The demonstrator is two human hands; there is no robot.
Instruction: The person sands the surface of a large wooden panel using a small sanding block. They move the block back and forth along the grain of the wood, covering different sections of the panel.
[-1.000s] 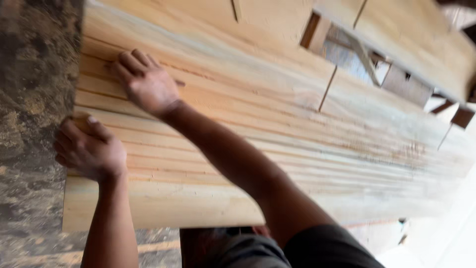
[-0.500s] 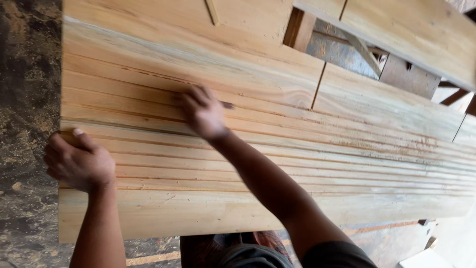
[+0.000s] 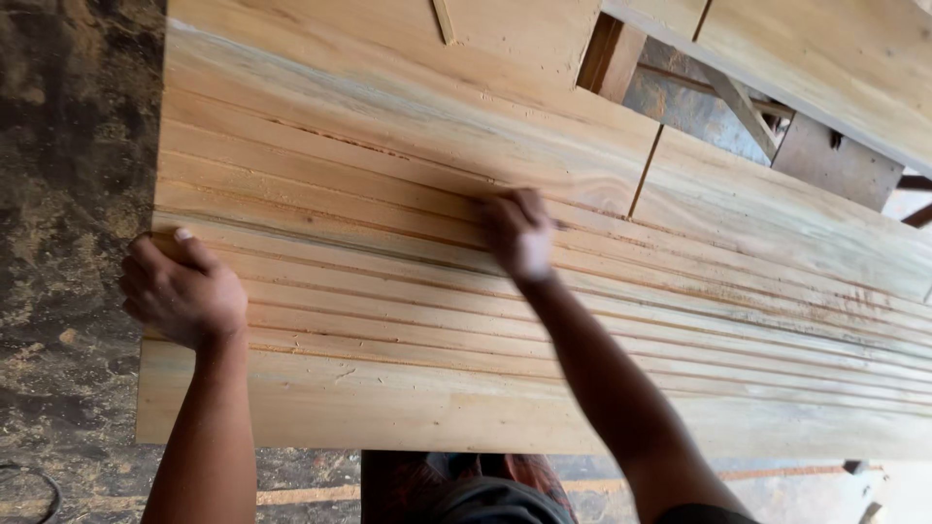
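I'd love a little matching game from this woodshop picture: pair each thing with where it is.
Things:
1. left hand
2. right hand
3. sawdust-strewn floor
4. thin wooden strips

Places:
A. lying side by side along the workbench
B. gripping the strips' near end
C. resting on the strips, farther along
D. beyond the strips' ends, on the picture's left

Pairs: 1-B, 2-C, 3-D, 4-A

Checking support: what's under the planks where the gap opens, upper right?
Through the gap between the planks show a wooden post, a slanted brace and a grey sheet. Elsewhere the boards hide their support. The left hand grips the plank ends; the right hand rests on top.
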